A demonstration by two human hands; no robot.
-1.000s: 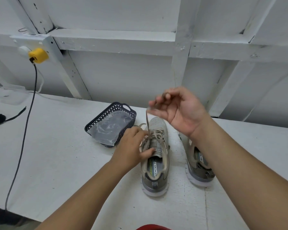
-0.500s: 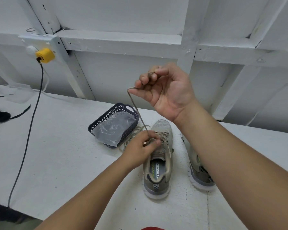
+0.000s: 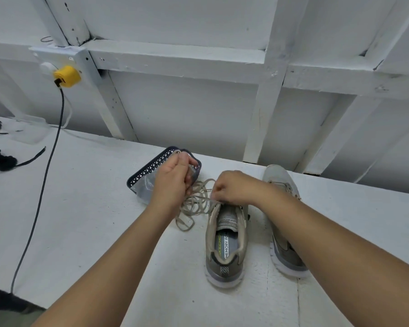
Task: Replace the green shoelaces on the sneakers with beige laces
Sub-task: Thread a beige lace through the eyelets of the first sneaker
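Note:
Two grey-beige sneakers stand side by side on the white table, heels toward me. The left sneaker [image 3: 227,241] has a beige lace [image 3: 194,206] that spills in loose loops onto the table to its left. My right hand [image 3: 232,188] pinches the lace at the upper eyelets over this shoe's tongue. My left hand [image 3: 175,180] is curled round a strand of the same lace, just left of the shoe and over the basket's near corner. The right sneaker [image 3: 281,185] is partly hidden under my right forearm; its laces look beige.
A dark blue perforated basket [image 3: 149,168] with a clear plastic bag in it sits behind my left hand. A dark cable [image 3: 45,175] runs from a yellow plug [image 3: 66,76] across the table's left side. Dark cords [image 3: 3,159] lie at the far left. A white framed wall stands close behind.
My right hand has come down from high above the shoe to its eyelets. My left hand has moved from the shoe's tongue leftward to the basket, and the lace now lies slack.

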